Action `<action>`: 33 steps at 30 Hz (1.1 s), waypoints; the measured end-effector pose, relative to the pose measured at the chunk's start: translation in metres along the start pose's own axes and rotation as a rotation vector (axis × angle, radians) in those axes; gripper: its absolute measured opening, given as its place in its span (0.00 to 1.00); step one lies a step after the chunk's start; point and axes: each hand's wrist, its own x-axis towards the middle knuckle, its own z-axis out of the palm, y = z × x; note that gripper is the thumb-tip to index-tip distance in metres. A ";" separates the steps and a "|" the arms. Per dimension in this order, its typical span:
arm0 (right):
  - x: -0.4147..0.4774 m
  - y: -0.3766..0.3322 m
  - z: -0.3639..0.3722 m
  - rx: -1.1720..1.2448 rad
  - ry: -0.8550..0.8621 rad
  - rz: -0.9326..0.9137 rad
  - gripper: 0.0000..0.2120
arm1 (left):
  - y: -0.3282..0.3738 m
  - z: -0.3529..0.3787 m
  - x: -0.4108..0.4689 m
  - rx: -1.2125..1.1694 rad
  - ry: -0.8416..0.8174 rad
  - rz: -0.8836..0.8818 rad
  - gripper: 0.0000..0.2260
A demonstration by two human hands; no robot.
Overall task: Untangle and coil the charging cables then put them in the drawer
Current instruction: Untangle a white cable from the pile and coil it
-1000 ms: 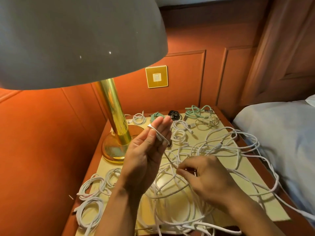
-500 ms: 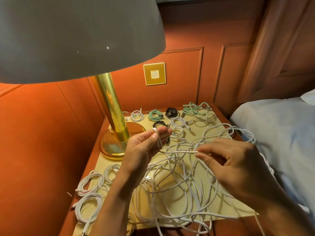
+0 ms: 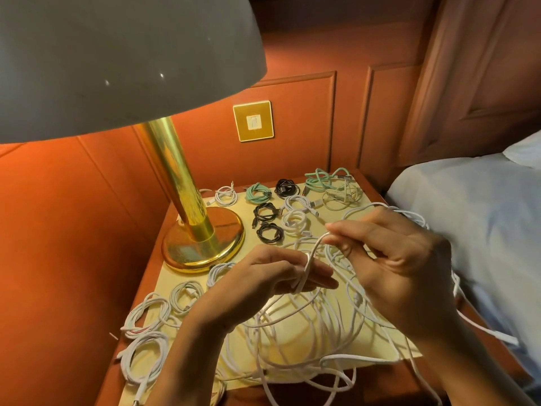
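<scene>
1 white cable [image 3: 310,256] arcs above tangled white pile [image 3: 307,326], seemingly joined.

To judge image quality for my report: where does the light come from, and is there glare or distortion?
Head view: warm light falls from under the lamp shade, which blocks the upper left; glare on the brass lamp base; the bed at right is dimmer and bluish; the wall panels look slightly bowed by the wide-angle lens.

Left hand [image 3: 263,278] and right hand [image 3: 407,259] hold one white cable [image 3: 313,251] (looped).
</scene>
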 end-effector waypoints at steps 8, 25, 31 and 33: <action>0.000 0.008 0.011 0.180 -0.086 0.206 0.08 | -0.005 0.003 -0.002 -0.219 -0.150 0.042 0.20; -0.013 -0.005 0.031 0.241 -0.637 0.434 0.08 | 0.002 0.011 0.002 -1.229 0.383 0.303 0.22; -0.013 -0.010 0.025 0.093 -0.761 0.239 0.12 | -0.009 0.006 0.005 -1.177 0.575 0.342 0.23; -0.014 -0.011 0.022 0.086 -0.763 0.203 0.13 | -0.014 0.001 0.006 -1.128 0.618 0.344 0.22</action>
